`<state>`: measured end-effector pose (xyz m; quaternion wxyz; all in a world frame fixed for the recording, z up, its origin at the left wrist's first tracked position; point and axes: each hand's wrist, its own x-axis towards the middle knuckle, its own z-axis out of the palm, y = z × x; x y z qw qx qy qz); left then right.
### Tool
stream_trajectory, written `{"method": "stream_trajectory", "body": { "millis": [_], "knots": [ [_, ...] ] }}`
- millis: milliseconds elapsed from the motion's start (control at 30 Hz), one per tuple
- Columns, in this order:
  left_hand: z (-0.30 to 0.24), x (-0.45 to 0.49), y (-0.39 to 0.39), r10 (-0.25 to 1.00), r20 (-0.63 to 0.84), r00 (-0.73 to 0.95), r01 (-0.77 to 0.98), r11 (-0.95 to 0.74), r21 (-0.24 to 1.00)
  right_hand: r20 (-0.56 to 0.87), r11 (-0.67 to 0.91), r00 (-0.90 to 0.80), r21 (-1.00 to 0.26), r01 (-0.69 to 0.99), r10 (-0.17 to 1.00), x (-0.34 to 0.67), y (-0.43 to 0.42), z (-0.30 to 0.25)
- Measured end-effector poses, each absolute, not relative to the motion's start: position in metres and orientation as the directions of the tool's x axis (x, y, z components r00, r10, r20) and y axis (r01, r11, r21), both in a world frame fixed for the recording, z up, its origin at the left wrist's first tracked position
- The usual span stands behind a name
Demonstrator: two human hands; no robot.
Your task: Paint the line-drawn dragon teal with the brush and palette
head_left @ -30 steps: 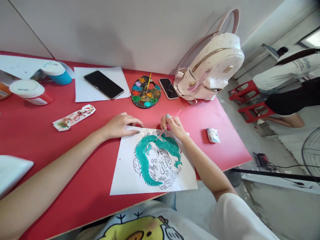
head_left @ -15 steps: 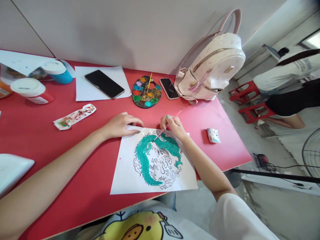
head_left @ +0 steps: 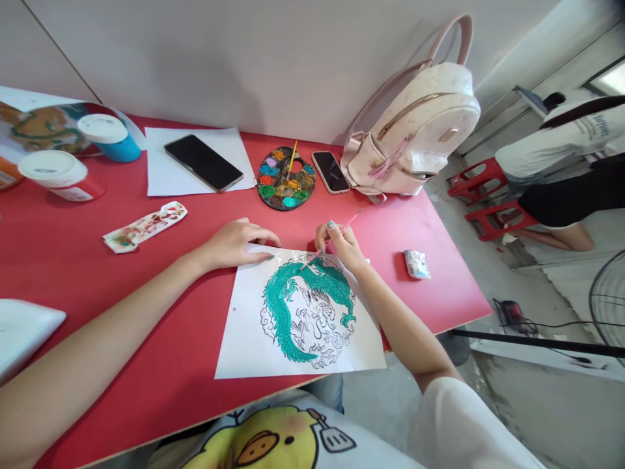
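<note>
A white sheet with a printed dragon drawing (head_left: 282,306) lies on the red table, its body largely coloured teal and its head still plain line work. My right hand (head_left: 342,246) pinches a thin pink paintbrush (head_left: 347,225), whose tip touches the upper part of the dragon. At the sheet's upper left corner rests my left hand (head_left: 239,244), thumb on the paper and fingers apart, holding nothing. Beyond both hands sits a round paint palette (head_left: 273,191) with several colours and a yellow-handled brush (head_left: 292,156) lying across it.
Two phones (head_left: 204,161) (head_left: 331,172) and a pale pink backpack (head_left: 415,130) stand along the wall. Paint jars (head_left: 53,170) (head_left: 110,140) are at left, near a stained tissue (head_left: 145,228). A small packet (head_left: 416,265) lies at right. People sit on red stools (head_left: 481,179) beyond.
My right hand and the brush have shifted very slightly along the dragon's upper body. At far left, a white sheet has moved away, uncovering more of a painted picture. My left hand stays put.
</note>
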<state>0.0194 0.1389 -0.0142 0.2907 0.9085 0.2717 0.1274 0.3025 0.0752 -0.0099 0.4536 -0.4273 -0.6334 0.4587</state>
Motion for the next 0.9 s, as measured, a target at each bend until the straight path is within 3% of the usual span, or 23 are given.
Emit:
{"method": "stream_trajectory", "body": {
  "millis": [900],
  "knots": [
    [-0.0138,0.0195,0.1401,0.562,0.049,0.826,0.423,-0.675,0.605,0.167,0.191,-0.140,-0.964,0.185,0.976,0.3096,0.0805,-0.0078]
  ]
}}
